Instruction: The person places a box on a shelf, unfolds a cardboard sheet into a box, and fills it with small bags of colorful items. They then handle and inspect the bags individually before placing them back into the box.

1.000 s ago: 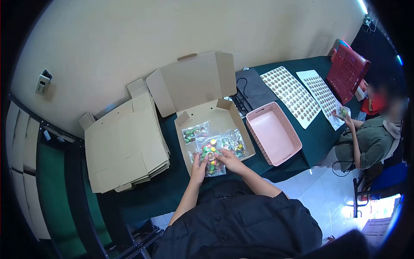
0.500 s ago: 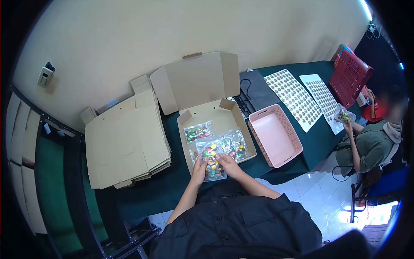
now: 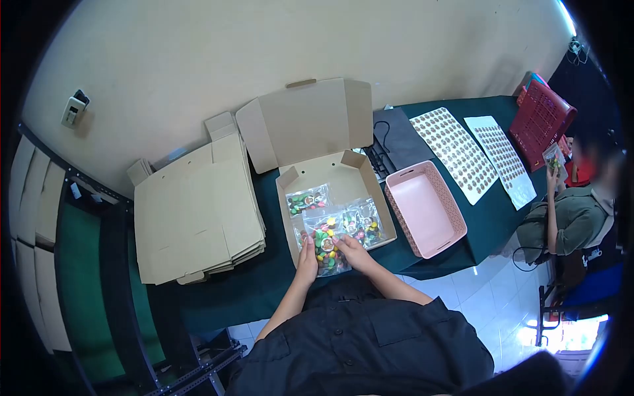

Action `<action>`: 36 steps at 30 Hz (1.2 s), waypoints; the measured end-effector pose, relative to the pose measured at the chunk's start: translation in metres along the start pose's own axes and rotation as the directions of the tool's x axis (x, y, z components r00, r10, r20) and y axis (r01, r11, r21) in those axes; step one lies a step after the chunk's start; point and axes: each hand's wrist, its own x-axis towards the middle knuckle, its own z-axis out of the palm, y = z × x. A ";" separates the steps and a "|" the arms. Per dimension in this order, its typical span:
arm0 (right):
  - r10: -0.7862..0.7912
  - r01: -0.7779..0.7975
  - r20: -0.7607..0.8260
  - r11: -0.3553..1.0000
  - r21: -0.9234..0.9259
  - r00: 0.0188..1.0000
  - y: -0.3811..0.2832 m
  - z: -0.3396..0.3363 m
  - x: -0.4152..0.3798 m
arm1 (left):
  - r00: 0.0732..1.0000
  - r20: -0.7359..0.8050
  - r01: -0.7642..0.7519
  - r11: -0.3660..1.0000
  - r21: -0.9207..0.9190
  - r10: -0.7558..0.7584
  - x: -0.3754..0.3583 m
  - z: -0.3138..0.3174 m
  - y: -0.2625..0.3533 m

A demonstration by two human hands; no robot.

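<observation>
Between my two hands is a clear plastic bag of colourful candies (image 3: 329, 256) with a round label on its front. My left hand (image 3: 307, 262) grips its left edge, and my right hand (image 3: 353, 253) pinches the right side. The bag is over the front part of an open cardboard box (image 3: 348, 173) whose lid stands up against the wall. Inside the box, another candy bag (image 3: 308, 200) lies at the left and one more bag (image 3: 365, 222) at the right, partly hidden behind the held bag.
Flattened cardboard boxes (image 3: 195, 214) are stacked at the left. Right of the box stands a pink basket (image 3: 426, 208). Beyond it lie two sticker sheets (image 3: 454, 155). A maroon basket (image 3: 541, 125) stands at the far right, near a co-worker (image 3: 568, 218) holding a small candy bag (image 3: 553, 158).
My hands keep hold of the candy bag in nearly the same place. The co-worker has raised their bag higher. The whole view has shifted slightly.
</observation>
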 end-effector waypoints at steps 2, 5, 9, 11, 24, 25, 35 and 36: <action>-0.005 0.002 -0.041 0.998 -0.060 0.999 0.001 0.002 -0.001 | 1.000 -0.019 0.005 1.000 0.017 -0.005 -0.004 0.002 0.003; 0.026 -0.033 -0.083 0.995 -0.093 0.996 -0.026 0.007 -0.011 | 0.979 0.144 -0.180 0.940 0.289 0.143 -0.013 0.019 0.034; 0.044 -0.047 -0.082 0.998 -0.034 0.996 -0.034 0.008 -0.015 | 0.965 0.188 -0.231 0.937 0.262 0.185 -0.020 0.017 0.038; 0.048 -0.051 -0.066 0.998 -0.048 0.997 -0.035 0.008 -0.017 | 0.962 0.225 -0.223 0.918 0.327 0.153 -0.019 0.010 0.030; 0.139 -0.128 -0.212 0.990 0.065 0.967 -0.021 0.010 -0.014 | 0.960 0.227 -0.256 0.831 0.494 0.161 -0.020 0.017 0.045; 0.145 -0.135 -0.231 0.989 0.060 0.962 -0.020 0.010 -0.013 | 0.955 0.232 -0.282 0.809 0.515 0.185 -0.018 0.015 0.039; 0.004 -0.002 -0.179 1.000 0.009 0.984 -0.029 0.013 -0.018 | 0.974 0.192 -0.199 0.863 0.465 0.122 -0.018 0.023 0.047; 0.002 -0.001 -0.178 1.000 0.008 0.984 -0.027 0.012 -0.017 | 0.974 0.192 -0.202 0.862 0.464 0.124 -0.018 0.024 0.047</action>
